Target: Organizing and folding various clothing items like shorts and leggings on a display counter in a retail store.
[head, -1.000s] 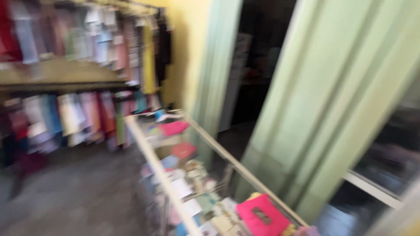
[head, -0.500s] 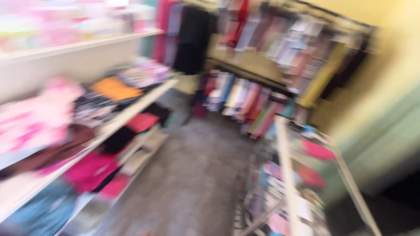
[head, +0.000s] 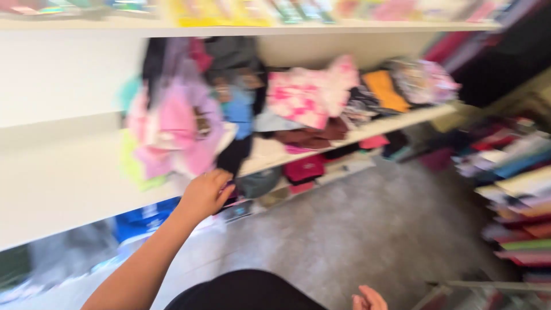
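We see the left hand [head: 204, 194] reaching to the white shelf [head: 69, 178], fingers curled on the edge of a pink garment pile [head: 175, 129] heaped there; blur hides whether it grips. More folded clothes [head: 344, 97] fill the shelf. The right hand [head: 368, 299] hangs low, loosely open, holding nothing.

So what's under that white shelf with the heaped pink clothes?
Under the long white shelf sit more folded clothes, red and dark, plus a blue package lower down. The left hand and the shelf's front edge cover whatever lies further back.
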